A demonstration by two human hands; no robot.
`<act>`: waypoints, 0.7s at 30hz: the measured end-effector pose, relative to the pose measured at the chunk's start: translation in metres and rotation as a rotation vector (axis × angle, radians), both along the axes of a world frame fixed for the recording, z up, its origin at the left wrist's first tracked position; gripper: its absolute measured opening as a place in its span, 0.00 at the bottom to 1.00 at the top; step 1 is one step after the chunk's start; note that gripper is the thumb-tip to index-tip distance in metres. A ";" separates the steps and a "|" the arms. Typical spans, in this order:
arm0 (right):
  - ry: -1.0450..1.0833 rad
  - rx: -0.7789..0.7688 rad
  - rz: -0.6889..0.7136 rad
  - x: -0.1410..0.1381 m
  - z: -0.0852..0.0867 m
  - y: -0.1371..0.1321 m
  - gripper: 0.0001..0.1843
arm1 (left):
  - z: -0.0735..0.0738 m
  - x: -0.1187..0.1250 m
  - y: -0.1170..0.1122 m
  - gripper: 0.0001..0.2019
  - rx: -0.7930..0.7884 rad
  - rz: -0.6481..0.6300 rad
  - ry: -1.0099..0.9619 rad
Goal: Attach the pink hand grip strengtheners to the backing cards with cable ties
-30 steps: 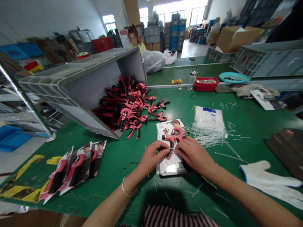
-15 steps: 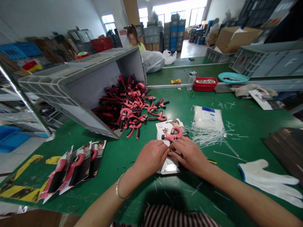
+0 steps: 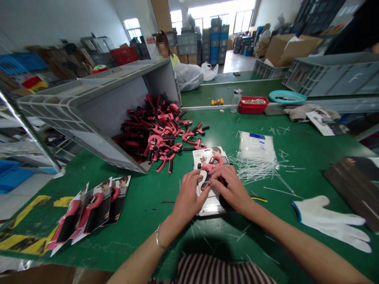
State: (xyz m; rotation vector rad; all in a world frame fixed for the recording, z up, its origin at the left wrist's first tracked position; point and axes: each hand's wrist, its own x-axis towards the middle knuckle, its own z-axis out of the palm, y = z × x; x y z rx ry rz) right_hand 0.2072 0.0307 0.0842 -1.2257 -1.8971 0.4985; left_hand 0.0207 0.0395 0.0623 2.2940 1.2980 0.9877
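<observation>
A pink and black spring hand gripper (image 3: pixel 217 161) lies on a printed card (image 3: pixel 198 154) atop a small stack of cards. At the left side of this stack is my left hand (image 3: pixel 188 194), its thumb and fingers apart near one handle. My right hand (image 3: pixel 230 184) rests over the handles from the right, fingertips pinched together; what is between them is hidden. Loose white plastic ties (image 3: pixel 251 170) spread beside a clear bag of ties (image 3: pixel 256 146). Several carded hand grippers (image 3: pixel 93 205) overlap at the left.
A tipped grey crate (image 3: pixel 97 118) spills a heap of hand grippers (image 3: pixel 166 128) onto the green table (image 3: pixel 142 236). Right of me are a white glove (image 3: pixel 331 223) and a stack of dark cards (image 3: pixel 352 189). A red tray (image 3: pixel 254 105) and glass jar (image 3: pixel 236 101) stand behind. Another person (image 3: pixel 166 47) is beyond.
My hands have separated slightly; the left fingers have spread and drawn left, uncovering more of the hand gripper's handle. The right fingertips remain over the handles. The view has shifted slightly.
</observation>
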 end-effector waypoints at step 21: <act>-0.749 -0.360 -0.033 0.134 -0.086 -0.085 0.25 | 0.009 -0.026 0.048 0.25 -0.653 0.110 -0.097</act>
